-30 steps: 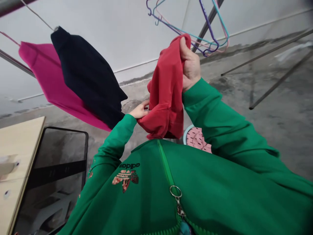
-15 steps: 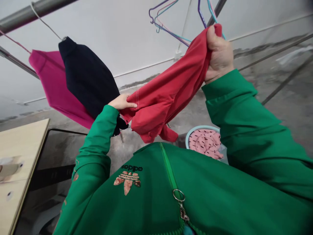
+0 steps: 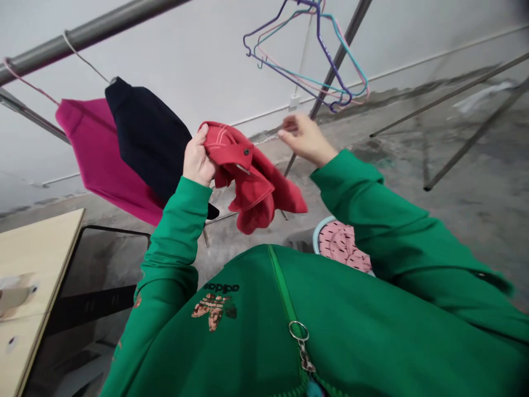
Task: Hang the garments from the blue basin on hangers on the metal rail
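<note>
My left hand [image 3: 199,160] is closed on the waistband of a pair of red trousers [image 3: 256,182], whose button and zip show beside my fingers. The legs hang down in folds in front of me. My right hand [image 3: 306,138] is raised to the right of the trousers, apart from them, its fingers loosely curled with a gap to the thumb and nothing visible in them. Above it, purple, blue and pink hangers [image 3: 330,52] hang near a metal pole.
Navy trousers [image 3: 144,132] and a magenta garment [image 3: 97,149] hang from the metal rail [image 3: 95,30] at left. A wooden table [image 3: 37,248] stands at lower left. A light-blue basin [image 3: 317,234] with pink patterned cloth [image 3: 341,245] sits on the floor, partly behind my right sleeve.
My right hand has let go of the upper end of the red trousers and come down and left. My left hand has risen with the waistband, and the rest of the trousers has dropped.
</note>
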Demonstrator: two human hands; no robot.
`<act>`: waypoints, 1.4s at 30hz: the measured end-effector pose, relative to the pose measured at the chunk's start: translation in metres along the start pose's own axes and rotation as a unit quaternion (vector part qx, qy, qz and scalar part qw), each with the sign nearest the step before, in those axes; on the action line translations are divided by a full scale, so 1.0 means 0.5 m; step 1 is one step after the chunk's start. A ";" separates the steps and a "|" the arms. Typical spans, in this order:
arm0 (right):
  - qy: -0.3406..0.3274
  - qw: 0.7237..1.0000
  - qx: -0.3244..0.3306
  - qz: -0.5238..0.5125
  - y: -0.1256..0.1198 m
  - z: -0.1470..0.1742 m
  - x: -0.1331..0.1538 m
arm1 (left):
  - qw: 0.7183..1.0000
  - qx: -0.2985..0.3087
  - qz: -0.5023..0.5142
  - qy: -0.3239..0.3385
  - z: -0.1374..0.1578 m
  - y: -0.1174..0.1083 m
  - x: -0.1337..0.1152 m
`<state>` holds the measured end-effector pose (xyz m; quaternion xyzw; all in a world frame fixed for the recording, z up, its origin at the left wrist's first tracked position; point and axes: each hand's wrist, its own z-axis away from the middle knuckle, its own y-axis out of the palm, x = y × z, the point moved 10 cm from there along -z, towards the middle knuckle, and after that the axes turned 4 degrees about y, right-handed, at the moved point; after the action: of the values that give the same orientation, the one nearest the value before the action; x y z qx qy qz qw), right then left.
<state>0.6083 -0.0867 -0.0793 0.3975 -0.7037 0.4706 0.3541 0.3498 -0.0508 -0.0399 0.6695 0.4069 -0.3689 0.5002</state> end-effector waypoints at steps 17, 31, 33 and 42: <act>0.069 0.927 0.047 -0.367 0.249 0.155 -0.030 | 0.998 -0.009 -0.029 0.055 -0.014 0.026 -0.057; 0.019 0.899 0.296 -0.323 0.202 0.062 0.227 | 0.919 0.252 -0.289 0.087 0.109 0.075 0.046; 0.031 0.900 0.304 -0.310 0.190 0.057 0.224 | 0.930 0.255 -0.257 0.055 0.114 0.092 0.064; -0.056 0.992 0.108 0.020 0.095 0.134 0.060 | 0.990 0.099 -0.095 0.003 0.090 0.105 -0.002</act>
<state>0.5448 -0.1455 -0.0919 0.4452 -0.6755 0.5273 0.2598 0.3935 -0.1033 -0.0301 0.6752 0.4319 -0.4513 0.3923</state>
